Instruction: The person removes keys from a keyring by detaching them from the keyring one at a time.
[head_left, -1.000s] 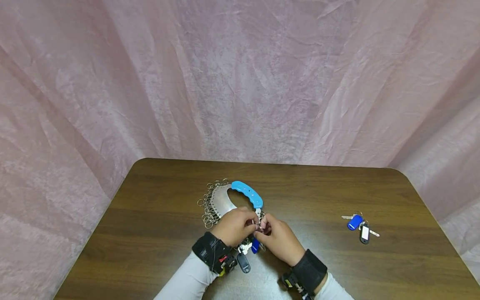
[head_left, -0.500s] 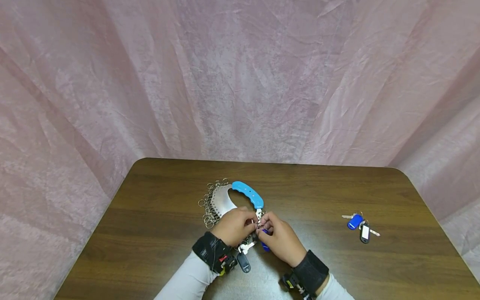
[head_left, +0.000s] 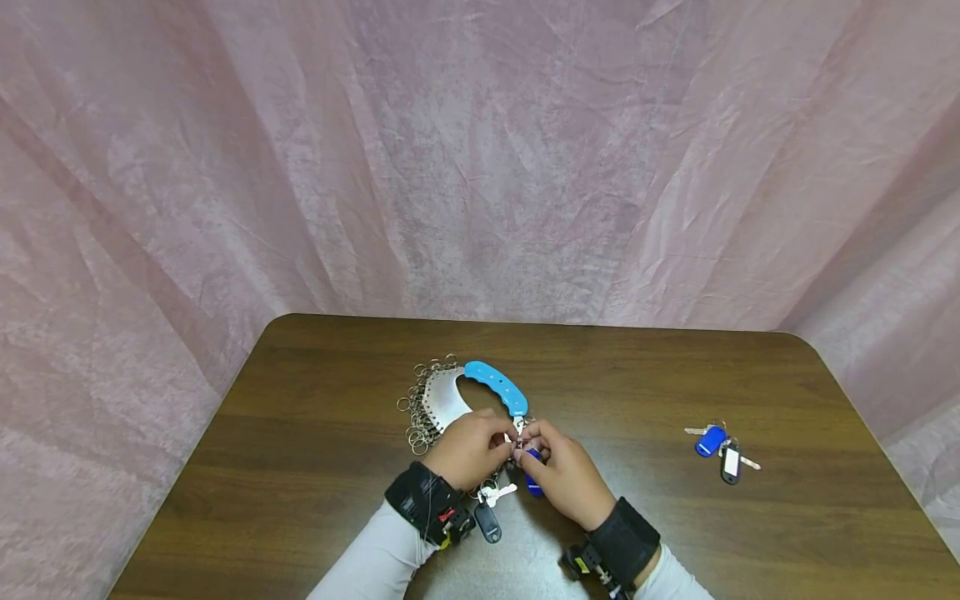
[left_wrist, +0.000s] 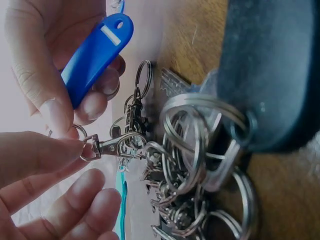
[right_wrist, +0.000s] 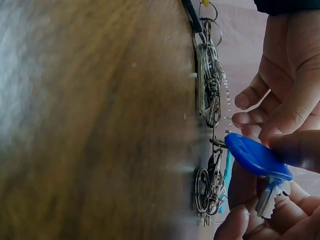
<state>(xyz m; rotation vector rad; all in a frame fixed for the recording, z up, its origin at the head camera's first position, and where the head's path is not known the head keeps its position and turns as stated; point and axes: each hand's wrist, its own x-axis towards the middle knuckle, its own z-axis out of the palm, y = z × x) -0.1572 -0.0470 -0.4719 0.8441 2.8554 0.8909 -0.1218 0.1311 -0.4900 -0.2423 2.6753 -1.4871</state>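
Note:
A curved metal plate (head_left: 444, 400) with a light blue handle (head_left: 497, 387) and a row of clips and rings lies on the table. My left hand (head_left: 465, 450) pinches the swivel end of a metal snap hook (left_wrist: 110, 146) between thumb and forefinger. Facing it, my right hand (head_left: 566, 479) holds a blue key tag (left_wrist: 95, 62) by its ring end, thumb and fingers at the small split ring (left_wrist: 79, 130) beside the hook. A key (right_wrist: 269, 202) shows under that tag in the right wrist view. Below the hands, a dark key tag (head_left: 487, 523) with a silver key (head_left: 497, 493) hangs from the plate's rings.
On the brown wooden table (head_left: 337, 400), a second bunch lies to the right: a blue tag (head_left: 710, 441), a black tag with a white label (head_left: 731, 465) and keys. A pink curtain (head_left: 480, 167) hangs behind the table's far edge.
My right hand has shifted slightly right. The blue tag, hanging below the hands a second ago, now sits further right against the right fingers. The left hand has barely moved.

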